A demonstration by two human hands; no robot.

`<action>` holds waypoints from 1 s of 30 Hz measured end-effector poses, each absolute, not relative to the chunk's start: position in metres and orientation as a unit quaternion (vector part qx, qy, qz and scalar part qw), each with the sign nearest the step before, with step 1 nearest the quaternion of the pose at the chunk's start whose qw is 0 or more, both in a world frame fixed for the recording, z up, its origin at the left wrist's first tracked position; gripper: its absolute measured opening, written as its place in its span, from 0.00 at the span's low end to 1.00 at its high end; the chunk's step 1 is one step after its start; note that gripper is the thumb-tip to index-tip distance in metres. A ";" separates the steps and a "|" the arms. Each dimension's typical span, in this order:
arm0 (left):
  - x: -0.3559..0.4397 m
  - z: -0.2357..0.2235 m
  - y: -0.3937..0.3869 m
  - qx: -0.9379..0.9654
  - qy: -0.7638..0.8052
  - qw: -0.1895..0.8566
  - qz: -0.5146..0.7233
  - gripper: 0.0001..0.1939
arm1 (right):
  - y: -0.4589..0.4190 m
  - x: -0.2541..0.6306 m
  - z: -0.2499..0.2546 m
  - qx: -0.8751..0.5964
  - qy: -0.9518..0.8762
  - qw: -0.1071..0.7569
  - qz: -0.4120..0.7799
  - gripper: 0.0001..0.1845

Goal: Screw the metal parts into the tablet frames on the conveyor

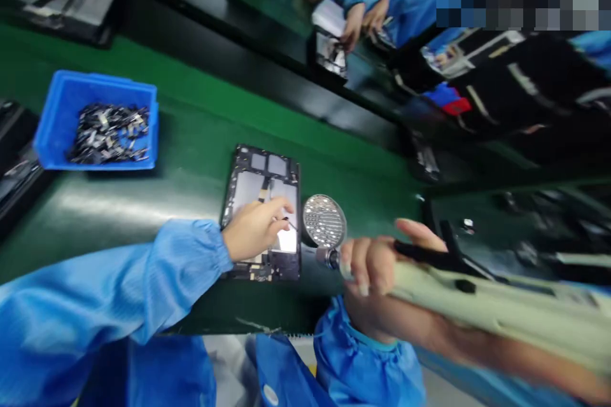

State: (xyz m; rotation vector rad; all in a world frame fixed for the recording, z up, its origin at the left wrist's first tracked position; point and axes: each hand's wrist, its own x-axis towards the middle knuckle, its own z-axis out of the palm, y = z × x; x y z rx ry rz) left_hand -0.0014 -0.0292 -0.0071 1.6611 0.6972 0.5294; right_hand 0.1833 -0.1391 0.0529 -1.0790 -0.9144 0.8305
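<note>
The left hand (252, 229) had its fingers (279, 206) closed on what appeared to be a small dark pick (287, 220), over the open tablet frame (260, 162) lying on the green table (191, 140). The right hand (370, 267) gripped a cream electric screwdriver (458, 286), its metal bit (329, 258) just beside a perforated metal disc (323, 221).

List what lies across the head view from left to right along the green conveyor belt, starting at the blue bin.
blue plastic bin of small dark parts → black tablet frame → round perforated metal disc → right hand gripping a pale electric screwdriver
</note>
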 end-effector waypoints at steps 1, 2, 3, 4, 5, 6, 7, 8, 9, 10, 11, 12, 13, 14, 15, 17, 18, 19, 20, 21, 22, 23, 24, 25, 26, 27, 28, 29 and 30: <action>-0.002 -0.008 -0.028 0.697 0.295 0.611 0.232 0.10 | -0.133 0.183 0.057 -0.465 -0.414 0.710 0.330 0.32; -0.003 -0.009 -0.027 0.680 0.290 0.631 0.236 0.09 | -0.125 0.183 0.059 -0.449 -0.424 0.728 0.296 0.35; -0.004 -0.008 -0.026 0.662 0.286 0.650 0.240 0.08 | -0.116 0.185 0.061 -0.441 -0.431 0.738 0.272 0.38; -0.006 -0.006 -0.023 0.645 0.286 0.666 0.242 0.08 | -0.107 0.187 0.060 -0.443 -0.429 0.746 0.253 0.40; -0.008 -0.003 -0.021 0.630 0.289 0.677 0.245 0.09 | -0.098 0.191 0.058 -0.450 -0.418 0.753 0.238 0.41; -0.010 0.001 -0.018 0.621 0.298 0.681 0.247 0.10 | -0.091 0.193 0.055 -0.458 -0.406 0.758 0.226 0.41; -0.012 0.006 -0.014 0.618 0.310 0.677 0.252 0.11 | -0.085 0.195 0.051 -0.467 -0.393 0.762 0.216 0.41; -0.015 0.011 -0.010 0.621 0.324 0.665 0.260 0.12 | -0.081 0.196 0.047 -0.476 -0.381 0.764 0.211 0.40; -0.018 0.017 -0.005 0.624 0.339 0.651 0.268 0.13 | -0.079 0.196 0.042 -0.481 -0.372 0.766 0.209 0.39; -0.021 0.021 -0.001 0.626 0.354 0.637 0.277 0.13 | -0.077 0.194 0.039 -0.483 -0.368 0.765 0.215 0.38; -0.024 0.024 0.004 0.625 0.368 0.625 0.287 0.14 | -0.077 0.192 0.035 -0.482 -0.366 0.763 0.225 0.38; -0.026 0.027 0.009 0.622 0.383 0.615 0.297 0.15 | -0.077 0.190 0.033 -0.479 -0.366 0.763 0.235 0.38; -0.029 0.028 0.014 0.620 0.397 0.604 0.305 0.15 | -0.077 0.188 0.031 -0.475 -0.366 0.762 0.244 0.38; -0.031 0.029 0.018 0.620 0.410 0.591 0.313 0.15 | -0.078 0.187 0.030 -0.470 -0.366 0.763 0.252 0.38; -0.033 0.029 0.022 0.624 0.423 0.575 0.319 0.14 | -0.078 0.186 0.029 -0.465 -0.368 0.764 0.256 0.38; -0.037 0.029 0.029 0.645 0.444 0.527 0.331 0.12 | -0.078 0.186 0.029 -0.461 -0.370 0.763 0.262 0.39; -0.039 0.029 0.032 0.658 0.451 0.500 0.336 0.11 | -0.078 0.187 0.029 -0.462 -0.369 0.761 0.265 0.39; -0.040 0.028 0.035 0.670 0.457 0.477 0.339 0.11 | -0.078 0.188 0.029 -0.464 -0.369 0.760 0.268 0.38; -0.042 0.028 0.038 0.677 0.462 0.460 0.340 0.10 | -0.078 0.188 0.029 -0.466 -0.369 0.757 0.271 0.38; -0.043 0.027 0.040 0.681 0.467 0.450 0.340 0.10 | -0.078 0.189 0.029 -0.468 -0.368 0.755 0.273 0.38; -0.044 0.027 0.042 0.679 0.472 0.448 0.339 0.10 | -0.077 0.189 0.029 -0.471 -0.367 0.755 0.272 0.38; -0.044 0.027 0.044 0.674 0.477 0.450 0.340 0.11 | -0.077 0.188 0.029 -0.474 -0.365 0.755 0.269 0.38; -0.044 0.027 0.045 0.669 0.480 0.453 0.342 0.11 | -0.077 0.188 0.029 -0.478 -0.362 0.755 0.264 0.38; -0.044 0.027 0.047 0.663 0.484 0.455 0.345 0.11 | -0.077 0.188 0.029 -0.485 -0.358 0.755 0.259 0.38; -0.043 0.027 0.048 0.657 0.487 0.458 0.348 0.11 | -0.077 0.187 0.029 -0.492 -0.352 0.754 0.255 0.38; -0.043 0.027 0.049 0.650 0.491 0.460 0.353 0.11 | -0.077 0.187 0.030 -0.499 -0.347 0.753 0.252 0.38; -0.042 0.027 0.050 0.643 0.494 0.463 0.357 0.12 | -0.077 0.187 0.030 -0.507 -0.343 0.750 0.252 0.38; -0.042 0.027 0.052 0.637 0.497 0.466 0.361 0.12 | -0.078 0.187 0.030 -0.512 -0.341 0.746 0.255 0.37; -0.042 0.027 0.053 0.631 0.500 0.468 0.364 0.12 | -0.078 0.187 0.030 -0.515 -0.341 0.742 0.259 0.37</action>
